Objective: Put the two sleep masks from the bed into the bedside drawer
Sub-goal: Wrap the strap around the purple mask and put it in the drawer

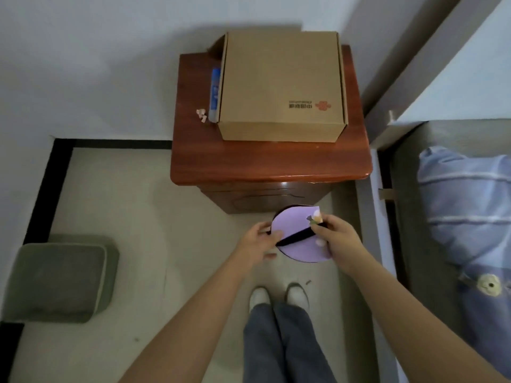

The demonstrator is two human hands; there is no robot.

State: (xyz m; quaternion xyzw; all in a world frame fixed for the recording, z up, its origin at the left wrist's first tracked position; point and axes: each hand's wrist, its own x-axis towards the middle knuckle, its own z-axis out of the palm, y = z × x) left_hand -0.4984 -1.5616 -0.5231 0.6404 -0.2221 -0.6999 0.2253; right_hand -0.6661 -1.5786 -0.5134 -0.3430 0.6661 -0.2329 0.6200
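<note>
I hold a lilac sleep mask [293, 225] with a black strap across it in front of me, over the floor. My left hand [258, 240] pinches its left edge and my right hand [336, 239] grips its right side at the strap. A dark rim shows along its edge; whether a second mask lies behind it I cannot tell. Just beyond the mask stands the reddish wooden bedside cabinet [265, 167], its drawer front [265, 199] closed.
A cardboard box [282, 84] fills most of the cabinet top, with a blue item [215, 89] and small pink bits beside it. The bed with a blue striped pillow [467, 200] is at right. A green cushioned stool [59, 277] stands at left on the floor.
</note>
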